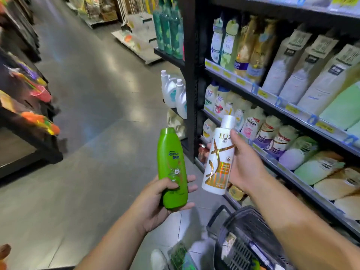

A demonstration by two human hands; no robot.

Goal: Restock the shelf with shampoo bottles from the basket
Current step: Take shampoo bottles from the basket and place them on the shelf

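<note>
Hands' grips hold bottles: left [155, 199] green bottle [172, 168], right [243, 162] white bottle [219, 158], above basket [243, 240].

Two hands showing, left hand [155, 199] and right hand [246, 164], each gripping one bottle, one green bottle [172, 168], one white bottle [219, 158], one dark basket [251, 236] sitting below, two white jugs [173, 92] standing on the end rack (shelf stock too blurred for counting)
</note>
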